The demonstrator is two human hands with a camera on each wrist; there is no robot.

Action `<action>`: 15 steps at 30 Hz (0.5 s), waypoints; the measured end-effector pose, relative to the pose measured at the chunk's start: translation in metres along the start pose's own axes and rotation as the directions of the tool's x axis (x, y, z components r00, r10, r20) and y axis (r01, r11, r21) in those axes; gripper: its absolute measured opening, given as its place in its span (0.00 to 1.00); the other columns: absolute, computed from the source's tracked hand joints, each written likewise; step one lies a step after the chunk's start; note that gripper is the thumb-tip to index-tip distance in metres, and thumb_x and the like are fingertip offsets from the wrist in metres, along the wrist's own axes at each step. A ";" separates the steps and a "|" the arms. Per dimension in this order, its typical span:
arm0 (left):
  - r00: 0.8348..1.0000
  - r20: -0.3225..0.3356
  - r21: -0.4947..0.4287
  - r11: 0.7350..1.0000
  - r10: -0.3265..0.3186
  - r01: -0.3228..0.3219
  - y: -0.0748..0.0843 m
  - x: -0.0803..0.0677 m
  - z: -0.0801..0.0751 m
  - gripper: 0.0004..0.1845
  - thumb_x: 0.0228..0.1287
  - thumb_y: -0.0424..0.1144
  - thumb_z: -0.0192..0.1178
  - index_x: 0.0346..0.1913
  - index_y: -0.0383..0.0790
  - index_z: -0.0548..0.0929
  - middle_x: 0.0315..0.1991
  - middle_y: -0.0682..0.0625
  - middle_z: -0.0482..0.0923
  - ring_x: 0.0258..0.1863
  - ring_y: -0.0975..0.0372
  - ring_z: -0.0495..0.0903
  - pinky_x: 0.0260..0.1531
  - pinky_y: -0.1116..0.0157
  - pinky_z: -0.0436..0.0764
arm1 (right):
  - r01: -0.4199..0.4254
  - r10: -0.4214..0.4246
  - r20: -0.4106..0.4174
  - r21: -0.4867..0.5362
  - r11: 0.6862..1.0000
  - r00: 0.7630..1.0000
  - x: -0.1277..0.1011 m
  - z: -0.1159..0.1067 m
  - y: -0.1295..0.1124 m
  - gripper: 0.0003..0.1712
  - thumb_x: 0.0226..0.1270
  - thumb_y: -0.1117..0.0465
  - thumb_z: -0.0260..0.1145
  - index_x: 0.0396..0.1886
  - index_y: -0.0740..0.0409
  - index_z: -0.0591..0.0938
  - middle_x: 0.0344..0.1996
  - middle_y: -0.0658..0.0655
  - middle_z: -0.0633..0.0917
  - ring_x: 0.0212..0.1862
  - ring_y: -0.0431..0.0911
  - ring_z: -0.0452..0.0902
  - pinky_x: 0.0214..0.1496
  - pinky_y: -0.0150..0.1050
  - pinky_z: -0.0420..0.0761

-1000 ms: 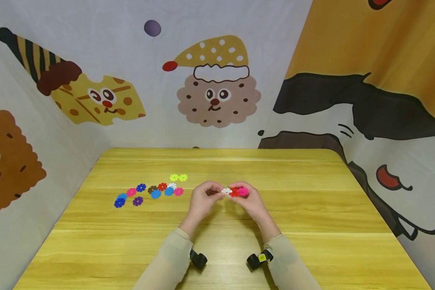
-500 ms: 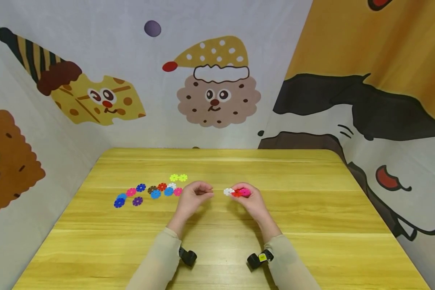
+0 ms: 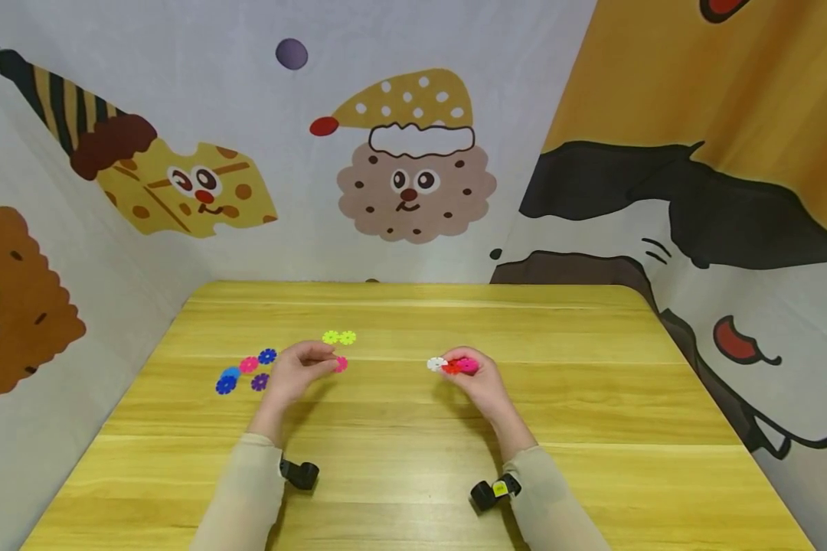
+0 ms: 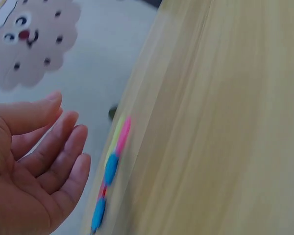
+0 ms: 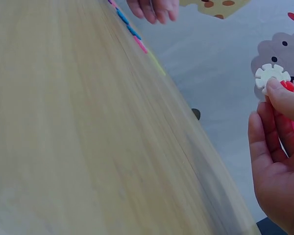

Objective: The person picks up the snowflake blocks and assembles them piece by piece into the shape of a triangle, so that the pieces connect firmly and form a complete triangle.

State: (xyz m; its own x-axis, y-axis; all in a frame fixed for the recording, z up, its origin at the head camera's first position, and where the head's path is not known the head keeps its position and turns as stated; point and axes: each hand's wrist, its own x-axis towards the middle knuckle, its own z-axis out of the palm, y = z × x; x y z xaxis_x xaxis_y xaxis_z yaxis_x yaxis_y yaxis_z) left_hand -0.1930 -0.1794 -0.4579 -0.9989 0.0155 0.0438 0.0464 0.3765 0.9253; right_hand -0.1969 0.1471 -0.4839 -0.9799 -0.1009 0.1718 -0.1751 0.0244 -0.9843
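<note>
My right hand (image 3: pixel 472 379) pinches a small chain of joined snowflake discs (image 3: pixel 451 365): white, red and pink. In the right wrist view the white disc (image 5: pixel 272 76) sticks up above my fingertips (image 5: pixel 284 100). My left hand (image 3: pixel 296 373) hovers empty over the row of loose coloured discs (image 3: pixel 248 373) on the left of the wooden table (image 3: pixel 413 459), covering the middle of the row. Its fingers (image 4: pixel 54 147) are relaxed and slightly bent, holding nothing. A pink disc (image 3: pixel 341 364) lies just beyond its fingertips, and two yellow-green discs (image 3: pixel 339 337) lie farther back.
Cartoon-printed fabric walls (image 3: pixel 413 176) enclose the table on the left, back and right. Blue, pink and purple discs lie at the left end of the row. Bare wood stretches between my hands and toward the near edge.
My left hand let go of the disc chain and moved left across the table to the row of loose discs. My right hand kept the chain almost still.
</note>
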 end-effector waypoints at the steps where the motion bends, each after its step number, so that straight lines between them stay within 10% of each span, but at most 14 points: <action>1: 1.000 0.008 0.015 1.000 -0.002 0.002 -0.003 -0.001 -0.007 0.16 0.64 0.33 0.67 0.52 0.29 0.83 0.44 0.41 0.85 0.42 0.56 0.82 0.41 0.64 0.82 | -0.001 0.001 -0.002 0.002 1.000 1.000 0.000 0.000 0.000 0.11 0.56 0.78 0.71 0.40 0.72 0.81 0.35 0.49 0.84 0.39 0.41 0.77 0.41 0.31 0.80; 7: 0.999 -0.013 0.095 0.995 -0.029 0.031 -0.017 -0.011 -0.049 0.22 0.67 0.37 0.66 0.60 0.30 0.79 0.52 0.38 0.82 0.48 0.52 0.81 0.43 0.67 0.80 | -0.006 0.006 -0.013 0.004 1.000 1.000 0.000 -0.002 0.000 0.11 0.56 0.78 0.71 0.40 0.72 0.81 0.35 0.50 0.84 0.39 0.40 0.78 0.41 0.31 0.80; 15: 0.992 -0.123 0.175 0.984 0.000 0.022 -0.039 -0.028 -0.092 0.23 0.68 0.38 0.65 0.61 0.29 0.77 0.54 0.34 0.79 0.40 0.78 0.74 0.39 0.78 0.76 | -0.064 0.064 0.001 0.026 0.998 0.998 0.003 -0.005 -0.002 0.14 0.57 0.80 0.69 0.43 0.78 0.78 0.35 0.47 0.83 0.40 0.39 0.77 0.43 0.30 0.79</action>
State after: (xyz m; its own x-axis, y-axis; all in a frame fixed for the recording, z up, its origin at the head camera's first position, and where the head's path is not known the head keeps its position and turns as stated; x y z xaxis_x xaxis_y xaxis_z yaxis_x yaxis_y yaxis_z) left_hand -0.1665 -0.2797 -0.4610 -0.9910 -0.0989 0.0900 0.0236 0.5330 0.8458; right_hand -0.1996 0.1515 -0.4814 -0.9891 -0.0997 0.1087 -0.1098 0.0047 -0.9939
